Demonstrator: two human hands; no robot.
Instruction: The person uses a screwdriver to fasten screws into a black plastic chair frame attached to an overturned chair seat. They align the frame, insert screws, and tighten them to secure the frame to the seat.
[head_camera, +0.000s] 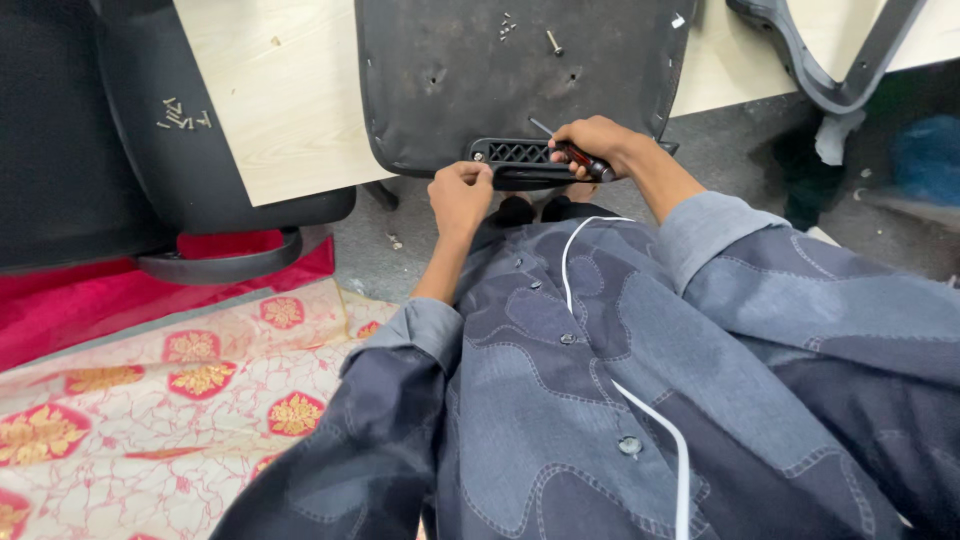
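Fingers of the right hand (590, 140) were wrapped around a screwdriver (575, 152); the left hand (460, 192) pinched the black bracket (515, 152) at the chair seat's (450, 70) near edge, overhanging the counter (290, 110). Holding the bracket steady would likely keep the tip seated.

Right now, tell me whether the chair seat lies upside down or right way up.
Upside down: the chair seat shows its bare black underside with screw holes, and loose screws rest on it.
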